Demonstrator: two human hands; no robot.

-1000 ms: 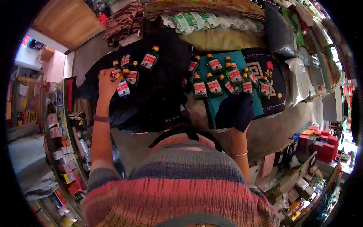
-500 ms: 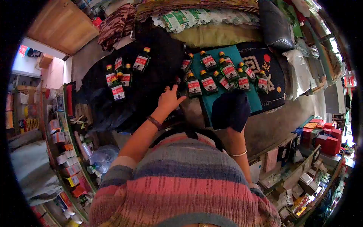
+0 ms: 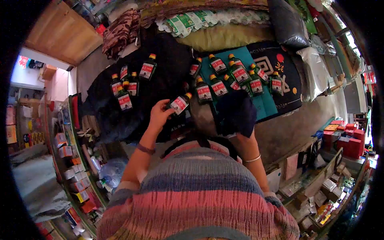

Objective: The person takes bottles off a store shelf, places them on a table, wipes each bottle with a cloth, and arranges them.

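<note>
My left hand (image 3: 161,115) grips the base end of a small green glass bottle (image 3: 179,104) with a red-and-white label and a yellow-red cap. The bottle is tilted, its cap pointing up and right. A dark blue cloth (image 3: 237,113) covers my right hand (image 3: 246,141), which holds it; the fingers are hidden beneath. Beyond the cloth, several matching bottles (image 3: 219,87) stand or lean close together on a teal mat (image 3: 265,107). On the left, another group of the same bottles (image 3: 124,101) sits on a black cloth (image 3: 104,120).
A black patterned doormat (image 3: 294,94) lies partly under the teal mat. Stuffed bags (image 3: 289,28) line the far side. Shelves of boxed goods (image 3: 74,176) stand at the left, and red boxes (image 3: 350,140) at the right. A large clear plastic bottle (image 3: 114,170) is by my left elbow.
My left hand has closed on a bottle and brought it left and toward me. My right hand and the cloth have shifted slightly left and nearer to me.
</note>
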